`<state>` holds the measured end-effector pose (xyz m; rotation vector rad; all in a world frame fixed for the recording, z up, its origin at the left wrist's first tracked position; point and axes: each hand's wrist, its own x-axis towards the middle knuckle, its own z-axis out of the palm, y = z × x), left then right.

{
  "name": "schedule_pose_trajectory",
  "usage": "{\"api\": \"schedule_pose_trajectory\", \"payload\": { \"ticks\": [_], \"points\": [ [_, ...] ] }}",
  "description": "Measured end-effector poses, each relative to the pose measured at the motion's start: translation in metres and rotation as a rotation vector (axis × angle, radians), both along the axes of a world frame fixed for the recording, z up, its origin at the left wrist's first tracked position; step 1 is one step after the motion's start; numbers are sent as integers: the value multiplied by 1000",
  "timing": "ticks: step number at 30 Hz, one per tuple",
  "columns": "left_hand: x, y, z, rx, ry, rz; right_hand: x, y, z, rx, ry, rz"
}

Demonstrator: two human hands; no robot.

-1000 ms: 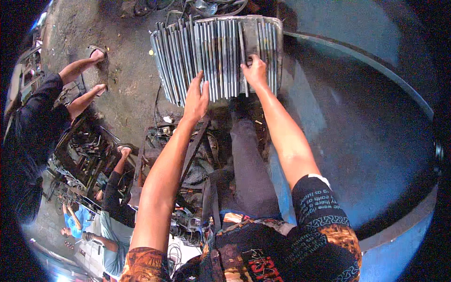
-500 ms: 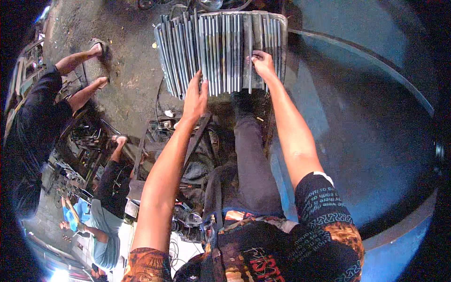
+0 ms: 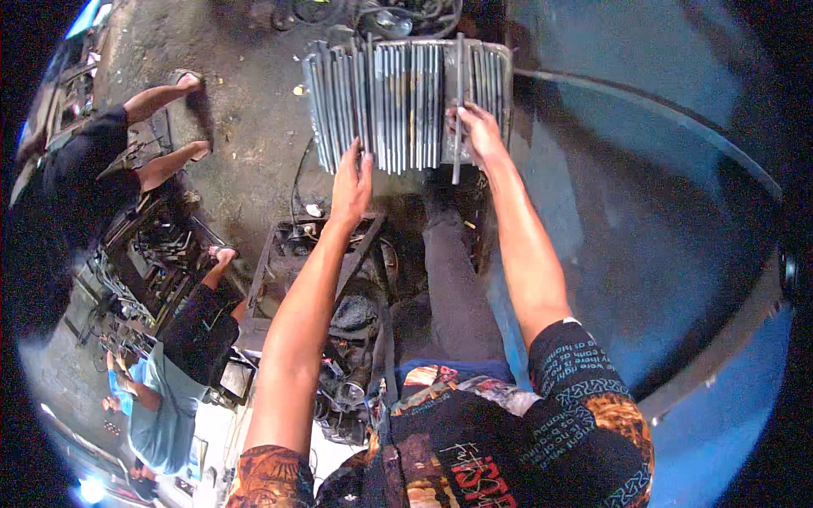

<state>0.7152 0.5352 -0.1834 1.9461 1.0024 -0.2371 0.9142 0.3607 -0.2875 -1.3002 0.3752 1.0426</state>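
Note:
Many slim grey metal rods (image 3: 406,106) lie side by side across a pale flat tray (image 3: 511,59) in front of me. My right hand (image 3: 483,137) is closed around one metal rod (image 3: 458,76), which crosses a gap in the row and sticks out past both ends of the others. At the left part of the row, my left hand (image 3: 350,190) has thumb and forefinger about the near end of another rod (image 3: 370,63), whose far end juts above its neighbours. The fingertips partly hide that near end. A smaller group of rods (image 3: 487,76) lies right of the gap.
A dark metal frame with machine parts (image 3: 347,296) stands below my left forearm. To the right is a broad blue surface (image 3: 644,212) with a curved raised edge (image 3: 652,95). A person in dark clothes (image 3: 68,203) is at the left, with another person (image 3: 165,415) lower down.
The rod in my right hand has shifted toward me and now sticks out past the near ends. The tray and rods sit slightly lower in view. My left hand stays at the left rods.

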Motion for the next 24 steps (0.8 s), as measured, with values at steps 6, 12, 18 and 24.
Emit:
{"api": "schedule_pose_trajectory", "payload": {
  "ticks": [6,12,18,24],
  "points": [
    [-47,14,95,104,-137,150,-29,47,139,62,-229,278],
    [-122,23,214,274,-334,433,-103,106,264,297,-422,377],
    [-229,-1,332,-130,-865,913,-216,128,405,574,-273,307],
    [-346,-50,427,-86,-1313,1228,-347,122,514,805,-79,311]
  ]
}}
